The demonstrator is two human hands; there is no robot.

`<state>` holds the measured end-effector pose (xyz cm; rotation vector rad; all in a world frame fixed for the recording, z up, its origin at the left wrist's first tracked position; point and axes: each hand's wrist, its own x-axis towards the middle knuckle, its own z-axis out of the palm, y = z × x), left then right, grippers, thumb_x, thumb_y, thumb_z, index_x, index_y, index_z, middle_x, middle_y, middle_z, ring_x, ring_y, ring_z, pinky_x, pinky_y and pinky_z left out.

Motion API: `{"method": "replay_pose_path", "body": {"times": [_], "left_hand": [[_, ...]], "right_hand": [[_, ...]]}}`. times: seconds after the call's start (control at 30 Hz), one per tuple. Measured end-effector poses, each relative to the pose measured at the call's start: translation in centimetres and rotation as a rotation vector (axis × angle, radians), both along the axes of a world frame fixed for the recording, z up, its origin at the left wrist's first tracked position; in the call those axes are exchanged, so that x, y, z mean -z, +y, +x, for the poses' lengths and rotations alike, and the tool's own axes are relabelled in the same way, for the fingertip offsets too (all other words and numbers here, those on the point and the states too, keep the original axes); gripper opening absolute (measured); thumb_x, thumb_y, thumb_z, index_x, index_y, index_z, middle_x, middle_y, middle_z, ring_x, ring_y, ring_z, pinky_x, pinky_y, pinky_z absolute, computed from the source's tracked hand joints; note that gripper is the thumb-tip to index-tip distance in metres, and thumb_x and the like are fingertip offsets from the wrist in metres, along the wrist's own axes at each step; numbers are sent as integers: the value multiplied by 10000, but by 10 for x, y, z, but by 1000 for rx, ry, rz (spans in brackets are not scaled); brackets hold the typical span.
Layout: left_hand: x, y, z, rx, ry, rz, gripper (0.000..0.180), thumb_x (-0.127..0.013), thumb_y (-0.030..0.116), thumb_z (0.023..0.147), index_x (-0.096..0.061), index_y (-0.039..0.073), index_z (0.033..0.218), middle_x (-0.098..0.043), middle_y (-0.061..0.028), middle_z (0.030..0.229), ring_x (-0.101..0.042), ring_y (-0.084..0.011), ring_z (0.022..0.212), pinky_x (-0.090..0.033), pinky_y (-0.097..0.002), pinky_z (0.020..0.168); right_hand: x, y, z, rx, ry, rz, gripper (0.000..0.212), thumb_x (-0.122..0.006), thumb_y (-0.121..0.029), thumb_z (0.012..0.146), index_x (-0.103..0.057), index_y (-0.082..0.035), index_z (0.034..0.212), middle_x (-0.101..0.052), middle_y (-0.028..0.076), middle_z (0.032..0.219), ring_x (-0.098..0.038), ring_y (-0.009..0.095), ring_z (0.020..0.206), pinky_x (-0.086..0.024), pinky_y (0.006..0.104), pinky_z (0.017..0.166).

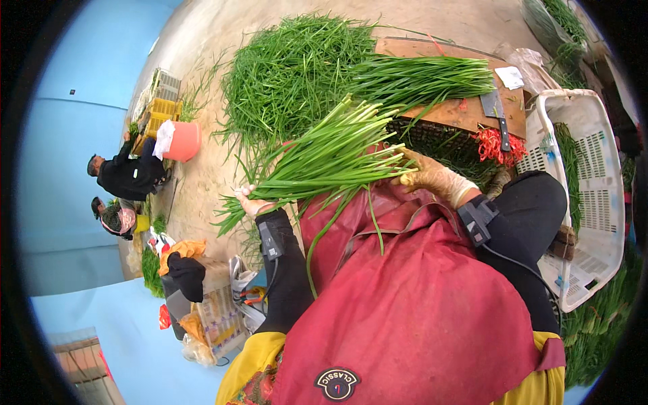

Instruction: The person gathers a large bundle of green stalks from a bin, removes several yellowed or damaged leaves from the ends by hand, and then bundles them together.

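A large loose bunch of garlic chives (pixel 324 158) lies across in front of me, above my red apron (pixel 412 283). My left hand (pixel 252 201) is closed around its leafy end at the lower left, the leaves hiding part of the palm. At the pale stem ends my right hand (pixel 432 177), in a thin yellowish glove, grips the bunch's right side; some fingertips are hidden behind the stems. A few long leaves dangle over the apron. Just beyond, a neat row of chives (pixel 425 75) rests on a wooden board (pixel 439 125).
A cleaver (pixel 496 113) and red ties (pixel 498 147) lie at the board's right edge, near a white paper (pixel 509 77). A big chive heap (pixel 297 74) covers the floor ahead. A white crate (pixel 597 202) stands right. Two people (pixel 131 172) sit far left by an orange bucket (pixel 182 140).
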<state>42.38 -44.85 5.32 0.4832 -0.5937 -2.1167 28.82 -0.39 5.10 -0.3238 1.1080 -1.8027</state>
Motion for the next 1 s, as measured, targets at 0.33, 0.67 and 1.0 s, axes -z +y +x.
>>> {"method": "replay_pose_path", "body": {"times": [0.33, 0.67, 1.0], "left_hand": [[44, -34, 3, 169, 34, -26, 346, -552, 445, 956, -508, 214, 703, -530, 50, 647, -553, -170, 637, -494, -400, 645], [45, -37, -1, 7, -138, -18, 294, -605, 367, 942, -489, 197, 732, -499, 54, 685, -528, -145, 659, -485, -360, 653], [30, -18, 2, 153, -24, -122, 329, -537, 387, 1001, -491, 193, 739, -490, 66, 671, -521, -127, 672, -480, -355, 679]], "right_hand": [[-10, -15, 5, -17, 23, 244, 571, -718, -82, 832, -534, -134, 1370, -660, 20, 889, -585, 116, 635, -468, 254, 516], [-27, -35, -18, 40, -71, 98, 388, -661, -243, 922, -604, 0, 1220, -695, 72, 1007, -663, 157, 870, -548, 292, 725], [5, 13, -38, 90, 228, 717, 162, -613, -142, 916, -681, -1, 956, -674, 93, 656, -584, 147, 465, -475, 272, 433]]}}
